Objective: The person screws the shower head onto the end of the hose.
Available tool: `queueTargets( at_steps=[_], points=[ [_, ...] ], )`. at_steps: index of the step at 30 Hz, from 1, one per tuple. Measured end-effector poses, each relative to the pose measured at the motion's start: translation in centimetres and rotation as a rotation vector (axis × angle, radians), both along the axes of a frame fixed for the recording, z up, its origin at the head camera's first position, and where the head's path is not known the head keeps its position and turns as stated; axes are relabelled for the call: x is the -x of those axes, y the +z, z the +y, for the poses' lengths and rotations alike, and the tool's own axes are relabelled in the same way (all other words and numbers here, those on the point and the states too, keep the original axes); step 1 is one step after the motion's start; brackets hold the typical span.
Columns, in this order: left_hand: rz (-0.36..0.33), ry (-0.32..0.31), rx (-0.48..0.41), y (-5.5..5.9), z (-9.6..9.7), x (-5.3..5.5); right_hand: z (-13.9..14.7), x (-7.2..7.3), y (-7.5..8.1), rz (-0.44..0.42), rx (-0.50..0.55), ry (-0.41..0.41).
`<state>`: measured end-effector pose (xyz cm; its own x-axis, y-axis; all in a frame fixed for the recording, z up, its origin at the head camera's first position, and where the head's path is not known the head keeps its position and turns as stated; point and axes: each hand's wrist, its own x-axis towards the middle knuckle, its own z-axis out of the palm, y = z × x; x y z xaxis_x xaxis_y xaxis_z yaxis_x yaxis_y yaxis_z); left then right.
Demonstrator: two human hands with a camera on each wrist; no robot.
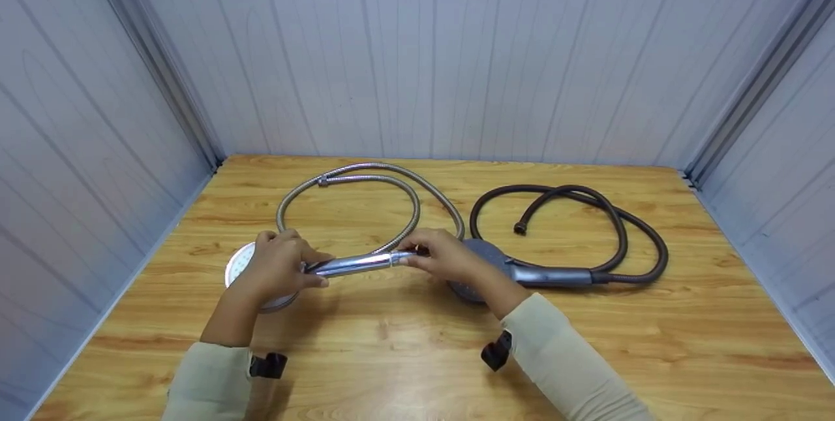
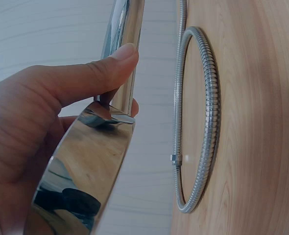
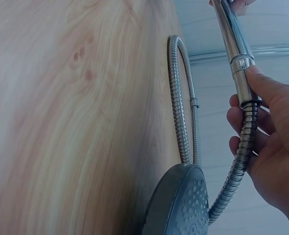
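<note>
A chrome shower head [image 1: 357,264] is held level above the wooden table, its handle pointing right and its round face to the left. My left hand [image 1: 277,264] grips it at the neck, thumb along the handle in the left wrist view, and covers part of the head. At the handle's far end, my right hand [image 1: 443,254] pinches the hose connector [image 3: 242,85] between thumb and fingers. The connector sits against the handle's end, and the silver metal hose [image 3: 232,178] bends down from it. On the table, the rest of that hose [image 1: 417,202] lies in a loop behind my hands.
A dark grey shower head [image 1: 551,275] lies at the right, partly behind my right forearm, with its black hose [image 1: 623,235] coiled behind it. The silver hose's free end nut [image 1: 323,181] rests inside its loop. White panel walls [image 1: 430,55] enclose the wooden table [image 1: 391,362].
</note>
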<state>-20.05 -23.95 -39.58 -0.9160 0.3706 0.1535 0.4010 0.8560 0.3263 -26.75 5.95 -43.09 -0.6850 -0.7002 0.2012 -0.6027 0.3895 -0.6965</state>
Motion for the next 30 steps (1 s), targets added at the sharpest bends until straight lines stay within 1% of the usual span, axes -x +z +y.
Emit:
queueTargets(
  at_steps=[5,11,17,23,30],
  points=[
    [-0.003,-0.001,-0.013,-0.11,-0.08,0.02,-0.03,-0.08,0.06,-0.011,-0.022,0.006],
    [0.029,-0.025,-0.016,-0.20,-0.16,0.07,-0.13,-0.19,0.04,0.056,-0.006,0.016],
    [0.016,-0.021,-0.026,-0.12,-0.18,-0.06,-0.14,-0.13,-0.11,0.087,0.034,0.020],
    [0.015,-0.014,-0.019,-0.08,-0.19,-0.02,-0.05,-0.04,-0.08,0.086,0.034,0.045],
    [0.018,-0.018,-0.008,-0.08,-0.22,0.04,0.18,0.05,-0.19,0.034,0.031,0.051]
  ],
)
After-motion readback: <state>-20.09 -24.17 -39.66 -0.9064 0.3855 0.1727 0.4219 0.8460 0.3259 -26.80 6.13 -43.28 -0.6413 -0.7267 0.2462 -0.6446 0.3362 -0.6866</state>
